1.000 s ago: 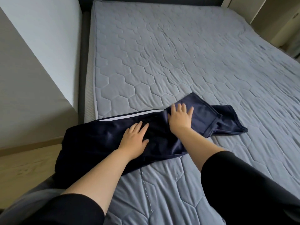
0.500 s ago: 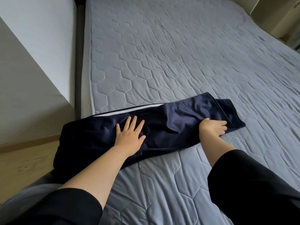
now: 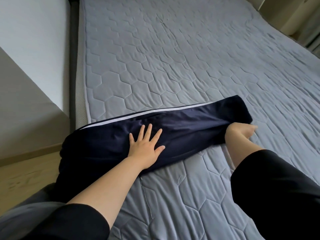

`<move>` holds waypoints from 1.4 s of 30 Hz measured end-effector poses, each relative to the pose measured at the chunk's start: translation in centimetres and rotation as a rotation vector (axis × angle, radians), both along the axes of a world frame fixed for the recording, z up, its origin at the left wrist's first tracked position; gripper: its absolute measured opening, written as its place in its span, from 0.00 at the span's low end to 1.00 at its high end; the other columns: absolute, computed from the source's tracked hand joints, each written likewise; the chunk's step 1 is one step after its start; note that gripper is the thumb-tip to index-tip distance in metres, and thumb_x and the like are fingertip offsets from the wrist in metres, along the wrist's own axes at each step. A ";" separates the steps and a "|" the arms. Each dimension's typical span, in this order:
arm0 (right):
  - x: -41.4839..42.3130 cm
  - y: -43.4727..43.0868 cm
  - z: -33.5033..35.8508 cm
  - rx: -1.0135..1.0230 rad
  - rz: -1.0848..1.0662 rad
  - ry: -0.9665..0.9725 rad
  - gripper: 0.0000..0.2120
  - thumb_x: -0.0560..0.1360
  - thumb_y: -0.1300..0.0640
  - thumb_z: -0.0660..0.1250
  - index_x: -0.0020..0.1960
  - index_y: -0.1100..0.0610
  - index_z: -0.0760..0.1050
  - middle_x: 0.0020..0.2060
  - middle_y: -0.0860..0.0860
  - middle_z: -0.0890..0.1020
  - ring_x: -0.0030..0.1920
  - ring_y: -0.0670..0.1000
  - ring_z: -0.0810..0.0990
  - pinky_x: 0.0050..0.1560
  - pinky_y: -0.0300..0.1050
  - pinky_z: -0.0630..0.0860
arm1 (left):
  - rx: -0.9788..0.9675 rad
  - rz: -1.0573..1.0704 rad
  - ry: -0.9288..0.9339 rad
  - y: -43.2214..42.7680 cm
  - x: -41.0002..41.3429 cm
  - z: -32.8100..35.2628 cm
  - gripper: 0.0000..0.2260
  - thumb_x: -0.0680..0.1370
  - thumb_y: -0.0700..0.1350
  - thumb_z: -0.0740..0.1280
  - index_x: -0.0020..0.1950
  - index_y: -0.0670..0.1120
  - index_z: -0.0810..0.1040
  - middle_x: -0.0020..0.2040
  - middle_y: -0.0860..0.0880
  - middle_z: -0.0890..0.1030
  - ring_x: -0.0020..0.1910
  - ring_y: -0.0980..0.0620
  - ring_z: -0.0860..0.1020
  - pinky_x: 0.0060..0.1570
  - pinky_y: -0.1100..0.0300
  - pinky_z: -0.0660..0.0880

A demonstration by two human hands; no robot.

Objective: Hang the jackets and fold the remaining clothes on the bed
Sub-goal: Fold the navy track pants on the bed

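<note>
Head view: the trousers (image 3: pixel 181 132) lie across the near left corner of the bed (image 3: pixel 173 66), with the stripe (image 3: pixel 147 111) along their far edge. Their left end spills over the bed's left side toward the floor (image 3: pixel 26 170). The left hand (image 3: pixel 147 146) presses flat on them, fingers spread, likely pinning the cloth. The right hand (image 3: pixel 240 134), at the end nearer the bed's middle, seems to pull it taut. Its fingers are curled and blurred, apparently pinching the hem, since creases run into it. Quilted bed stretches wide beyond, giving room to fold. The overhanging end could drag the cloth off the bed's edge.
</note>
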State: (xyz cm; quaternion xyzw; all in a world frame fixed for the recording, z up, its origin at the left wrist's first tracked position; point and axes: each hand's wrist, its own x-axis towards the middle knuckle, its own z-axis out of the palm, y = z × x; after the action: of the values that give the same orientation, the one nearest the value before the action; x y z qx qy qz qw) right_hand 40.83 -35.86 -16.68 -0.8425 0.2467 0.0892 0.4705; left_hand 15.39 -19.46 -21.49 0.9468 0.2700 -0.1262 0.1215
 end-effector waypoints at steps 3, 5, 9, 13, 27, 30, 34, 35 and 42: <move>-0.1 0.7 -1.1 -0.441 0.161 -0.098 0.32 0.77 0.60 0.60 0.76 0.58 0.48 0.75 0.56 0.54 0.74 0.56 0.55 0.71 0.55 0.54 | 0.021 0.004 0.062 -0.4 0.4 -0.3 0.29 0.78 0.66 0.44 0.75 0.60 0.35 0.77 0.49 0.34 0.75 0.46 0.34 0.69 0.35 0.41; -1.2 2.1 -1.7 -0.581 0.363 -0.272 0.34 0.75 0.63 0.60 0.76 0.58 0.49 0.76 0.56 0.50 0.75 0.56 0.51 0.72 0.59 0.47 | 0.025 0.007 0.095 -0.4 0.6 -0.4 0.29 0.78 0.66 0.44 0.75 0.60 0.35 0.76 0.49 0.34 0.75 0.45 0.34 0.69 0.35 0.41; -4.4 4.8 -3.9 -0.634 0.915 -0.529 0.29 0.75 0.58 0.58 0.75 0.56 0.57 0.76 0.55 0.55 0.76 0.55 0.51 0.71 0.61 0.44 | 0.025 0.000 0.122 -0.1 1.2 -0.5 0.30 0.77 0.67 0.43 0.74 0.61 0.35 0.76 0.49 0.33 0.75 0.45 0.33 0.68 0.34 0.42; -4.3 3.5 -6.5 -0.648 0.881 -0.159 0.28 0.79 0.44 0.47 0.77 0.50 0.49 0.77 0.50 0.48 0.76 0.50 0.44 0.69 0.68 0.43 | 0.007 -0.020 0.103 0.6 0.9 -0.4 0.28 0.77 0.67 0.42 0.75 0.61 0.37 0.77 0.51 0.34 0.75 0.48 0.34 0.69 0.35 0.42; -3.2 -0.8 -5.6 -0.442 0.464 -0.233 0.28 0.75 0.66 0.54 0.74 0.59 0.57 0.76 0.57 0.51 0.75 0.56 0.50 0.72 0.51 0.49 | 0.040 0.038 0.136 2.2 -0.4 0.1 0.26 0.80 0.62 0.43 0.76 0.58 0.38 0.77 0.53 0.37 0.75 0.51 0.35 0.69 0.35 0.44; -3.4 -0.9 -6.2 -0.662 0.632 -0.127 0.31 0.76 0.59 0.51 0.77 0.55 0.47 0.77 0.53 0.46 0.76 0.53 0.43 0.72 0.59 0.41 | 0.064 0.062 0.131 2.3 -1.1 0.2 0.26 0.80 0.62 0.43 0.76 0.59 0.38 0.77 0.54 0.38 0.75 0.51 0.36 0.69 0.35 0.45; -2.9 -1.6 -5.7 -0.706 0.512 0.049 0.29 0.78 0.55 0.47 0.77 0.58 0.44 0.77 0.56 0.43 0.76 0.55 0.40 0.72 0.61 0.39 | 0.085 0.090 0.127 3.2 -2.5 0.1 0.26 0.80 0.62 0.43 0.76 0.59 0.38 0.77 0.54 0.38 0.76 0.51 0.36 0.69 0.35 0.46; -3.0 -1.1 -5.2 -0.751 0.521 0.044 0.29 0.78 0.57 0.48 0.77 0.59 0.43 0.76 0.57 0.42 0.76 0.56 0.40 0.72 0.61 0.38 | 0.079 0.086 0.123 3.4 -2.7 0.1 0.26 0.80 0.62 0.43 0.76 0.59 0.38 0.77 0.54 0.38 0.75 0.51 0.36 0.69 0.35 0.46; -8.5 9.0 -3.3 -0.673 1.235 -0.537 0.28 0.79 0.55 0.53 0.77 0.56 0.49 0.77 0.55 0.49 0.76 0.54 0.44 0.73 0.58 0.43 | 0.012 0.048 0.069 4.0 -2.8 -0.1 0.26 0.81 0.60 0.46 0.77 0.58 0.40 0.77 0.53 0.38 0.76 0.50 0.36 0.71 0.40 0.41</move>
State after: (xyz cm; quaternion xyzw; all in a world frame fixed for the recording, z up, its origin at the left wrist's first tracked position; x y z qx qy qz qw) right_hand 32.28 -26.86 -19.96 -0.9187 -0.3801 0.0479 0.0959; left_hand 12.59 -15.49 -21.56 0.9358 0.2974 -0.1544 0.1094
